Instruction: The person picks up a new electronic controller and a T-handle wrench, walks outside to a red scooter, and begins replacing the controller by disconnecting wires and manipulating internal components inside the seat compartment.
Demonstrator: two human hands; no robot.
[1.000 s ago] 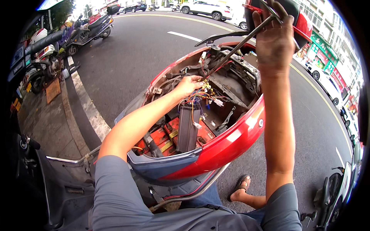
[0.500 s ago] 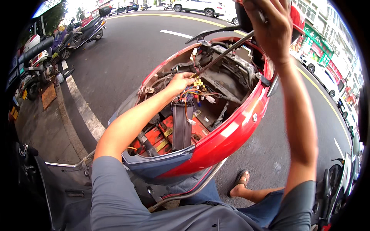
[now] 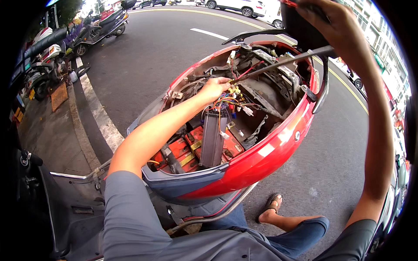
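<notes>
My left hand [image 3: 215, 89] is closed in a pinch at the wire bundle [image 3: 235, 90], where yellow connectors and coloured wires meet inside the open body of a red scooter [image 3: 261, 167]. From those fingertips a dark, flat strip of tape [image 3: 283, 63] stretches taut up to the right. My right hand [image 3: 339, 26] is raised high at the upper right, fingers curled at the strip's far end; a roll, if any, is hidden. Below the wires, a grey finned box [image 3: 213, 141] leans on red batteries [image 3: 178, 150].
Loose white plugs [image 3: 247, 111] hang around the wires. A black grab rail [image 3: 252, 35] and a dark box-like part [image 3: 300, 26] stand at the scooter's far end. Parked scooters [image 3: 98, 35] line the left kerb; a white car [image 3: 237, 6] is across the road.
My right hand has swung outward to the right, and the strip now lies at a flatter angle. My left hand keeps its pinch at the wires. The view has shifted slightly.
</notes>
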